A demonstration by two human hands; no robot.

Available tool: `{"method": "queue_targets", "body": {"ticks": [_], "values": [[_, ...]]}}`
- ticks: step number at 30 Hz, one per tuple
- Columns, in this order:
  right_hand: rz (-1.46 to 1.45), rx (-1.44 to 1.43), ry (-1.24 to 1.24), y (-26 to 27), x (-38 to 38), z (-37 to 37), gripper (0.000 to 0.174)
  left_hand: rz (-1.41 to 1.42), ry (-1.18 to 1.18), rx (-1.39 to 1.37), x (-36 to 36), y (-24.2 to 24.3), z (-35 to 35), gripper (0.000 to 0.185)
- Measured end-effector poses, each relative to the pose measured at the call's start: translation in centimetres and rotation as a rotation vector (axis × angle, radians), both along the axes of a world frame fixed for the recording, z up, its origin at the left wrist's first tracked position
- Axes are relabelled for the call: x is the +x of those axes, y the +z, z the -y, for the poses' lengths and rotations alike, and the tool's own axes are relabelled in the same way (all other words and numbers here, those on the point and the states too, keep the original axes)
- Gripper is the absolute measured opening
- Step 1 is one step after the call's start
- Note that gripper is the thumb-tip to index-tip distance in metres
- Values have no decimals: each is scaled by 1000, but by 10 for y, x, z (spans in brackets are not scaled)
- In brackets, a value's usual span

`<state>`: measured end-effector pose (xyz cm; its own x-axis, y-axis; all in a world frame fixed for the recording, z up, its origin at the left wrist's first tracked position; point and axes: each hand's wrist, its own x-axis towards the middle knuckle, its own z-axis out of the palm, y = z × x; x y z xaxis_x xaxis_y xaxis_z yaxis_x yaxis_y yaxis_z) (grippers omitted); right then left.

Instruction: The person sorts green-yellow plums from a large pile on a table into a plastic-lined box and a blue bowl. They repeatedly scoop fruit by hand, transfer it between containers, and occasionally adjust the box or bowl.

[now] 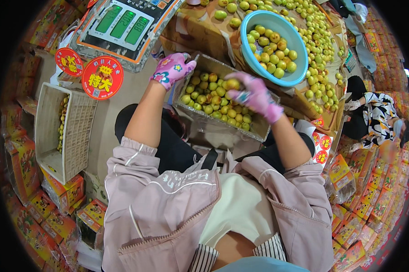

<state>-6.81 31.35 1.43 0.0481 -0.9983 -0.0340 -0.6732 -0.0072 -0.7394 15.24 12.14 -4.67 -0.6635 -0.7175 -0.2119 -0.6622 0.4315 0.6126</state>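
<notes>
An open box with a glittery rim stands before my knees, partly filled with green and brown jujubes. Over its right half reaches my right hand, in a pink floral glove and slightly blurred, with a jujube between thumb and fingers. My left hand, gloved alike, is at the box's far left corner; whether its fingers grip the rim is unclear. Beyond the right hand, a light-blue plastic basin with more jujubes sits on the cloth-covered table.
Loose jujubes spread across the table. A digital scale stands far left, with round red stickers near it. At left is a white plastic crate holding some jujubes. Printed cartons are stacked around. Another person sits at right.
</notes>
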Motion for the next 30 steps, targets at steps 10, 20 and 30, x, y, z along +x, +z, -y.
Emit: {"method": "queue_targets", "body": {"ticks": [10, 20, 30], "values": [[157, -88, -176, -36, 18, 43, 24, 37, -29, 31, -4, 5, -7, 51], [1530, 302, -372, 19, 47, 222, 72, 1, -7, 41, -1, 23, -6, 57], [1341, -343, -815, 12, 31, 262, 22, 11, 37, 93, 9, 12, 0, 58]]}}
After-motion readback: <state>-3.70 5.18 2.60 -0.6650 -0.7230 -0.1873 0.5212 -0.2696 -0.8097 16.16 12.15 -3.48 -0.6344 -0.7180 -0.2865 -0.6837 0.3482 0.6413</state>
